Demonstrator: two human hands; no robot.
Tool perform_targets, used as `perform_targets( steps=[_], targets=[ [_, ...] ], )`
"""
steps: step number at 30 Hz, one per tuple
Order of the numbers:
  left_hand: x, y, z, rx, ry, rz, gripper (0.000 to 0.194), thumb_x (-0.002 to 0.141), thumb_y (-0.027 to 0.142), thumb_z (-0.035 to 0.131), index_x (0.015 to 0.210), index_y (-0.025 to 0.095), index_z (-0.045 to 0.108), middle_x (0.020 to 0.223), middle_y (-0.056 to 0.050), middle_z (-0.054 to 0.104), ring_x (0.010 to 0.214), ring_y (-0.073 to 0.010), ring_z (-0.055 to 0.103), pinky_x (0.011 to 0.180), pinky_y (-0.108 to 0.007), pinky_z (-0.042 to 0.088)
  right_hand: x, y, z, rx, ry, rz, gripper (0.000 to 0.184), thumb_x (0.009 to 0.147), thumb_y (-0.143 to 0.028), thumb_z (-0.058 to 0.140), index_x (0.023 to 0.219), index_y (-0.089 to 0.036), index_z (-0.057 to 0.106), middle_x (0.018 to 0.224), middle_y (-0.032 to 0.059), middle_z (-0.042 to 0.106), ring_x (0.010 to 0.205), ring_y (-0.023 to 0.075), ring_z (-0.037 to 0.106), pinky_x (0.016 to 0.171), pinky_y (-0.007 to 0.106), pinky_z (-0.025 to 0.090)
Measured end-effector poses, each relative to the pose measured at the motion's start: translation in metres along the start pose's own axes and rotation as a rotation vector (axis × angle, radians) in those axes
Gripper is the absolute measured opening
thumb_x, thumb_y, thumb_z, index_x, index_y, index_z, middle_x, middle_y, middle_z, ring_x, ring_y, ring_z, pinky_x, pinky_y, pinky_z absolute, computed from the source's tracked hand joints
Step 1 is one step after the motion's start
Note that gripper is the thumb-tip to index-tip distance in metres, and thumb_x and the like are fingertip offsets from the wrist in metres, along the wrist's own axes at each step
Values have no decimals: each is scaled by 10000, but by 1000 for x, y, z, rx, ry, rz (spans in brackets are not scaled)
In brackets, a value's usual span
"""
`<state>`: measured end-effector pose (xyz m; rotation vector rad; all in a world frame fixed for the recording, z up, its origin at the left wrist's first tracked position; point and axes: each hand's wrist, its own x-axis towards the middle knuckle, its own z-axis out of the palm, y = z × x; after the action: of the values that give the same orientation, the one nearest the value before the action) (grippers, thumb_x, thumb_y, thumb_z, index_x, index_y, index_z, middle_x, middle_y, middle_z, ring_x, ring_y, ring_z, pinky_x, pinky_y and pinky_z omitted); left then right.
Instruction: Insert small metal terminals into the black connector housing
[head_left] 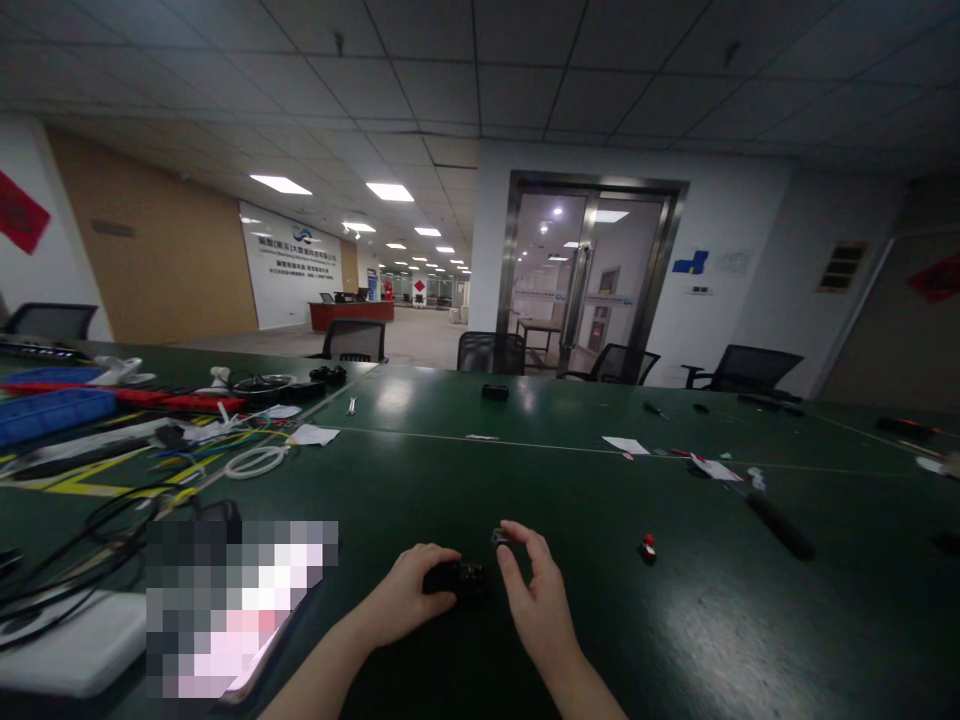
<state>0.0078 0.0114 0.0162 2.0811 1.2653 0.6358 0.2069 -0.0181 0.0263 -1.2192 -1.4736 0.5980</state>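
My left hand (409,592) is wrapped around the left end of a small black block-shaped device (469,577) low over the green table, fingers and thumb on either side of it. Just to its right, my right hand (534,590) pinches a small grey piece (499,537) between thumb and index finger. A narrow gap separates that piece from the black device. What exactly the two things are is too small and dark to make out. Further right on the table lies a small red and white item (649,548).
At the left are tangled cables (90,540), a white box (75,640), a pixelated screen-like item (255,610) and a blue tray (56,412). A black-handled tool (780,525) lies right. Beyond are another black block (495,391), a small wrench (352,406) and paper (626,445).
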Motion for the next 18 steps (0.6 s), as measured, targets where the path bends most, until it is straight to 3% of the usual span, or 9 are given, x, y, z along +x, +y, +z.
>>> perform_targets(
  steps=[18],
  targets=[
    [-1, -3, 0, -11, -8, 8, 452, 703, 265, 636, 1147, 243, 562, 1158, -39, 587, 1092, -219, 508, 998, -353, 346, 1, 10, -4, 63, 104, 80, 364, 832, -419, 472, 1135, -237, 561, 1100, 66, 609, 1039, 236, 549, 853, 380, 468]
  ],
)
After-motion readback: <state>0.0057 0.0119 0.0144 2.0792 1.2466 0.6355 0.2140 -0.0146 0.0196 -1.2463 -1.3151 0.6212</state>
